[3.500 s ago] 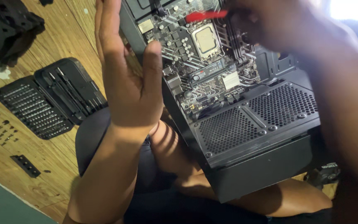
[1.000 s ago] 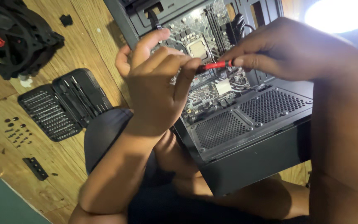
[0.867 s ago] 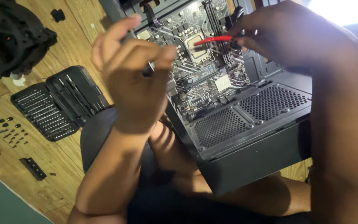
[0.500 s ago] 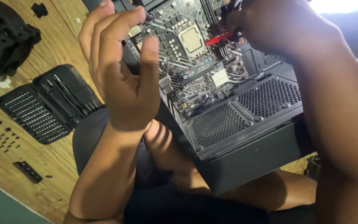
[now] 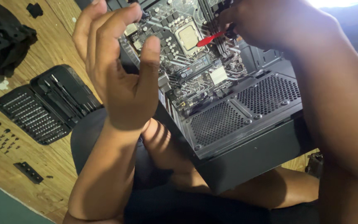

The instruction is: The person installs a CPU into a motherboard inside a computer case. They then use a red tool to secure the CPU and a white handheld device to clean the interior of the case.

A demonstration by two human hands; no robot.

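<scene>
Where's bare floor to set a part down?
Free: wood floor between the black fan and the PC case. Crowded: around the bit kit, with loose screws beside it.

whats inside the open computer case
A motherboard with its square silver processor and a red-handled tool held by the right hand; that hand covers the upper right.

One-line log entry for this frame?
left hand: raised, open, empty | right hand: grips red tool over motherboard | bit case: open on floor

A home floor used as a repair spot: wood floor, open bit kit, opened computer case.
</scene>
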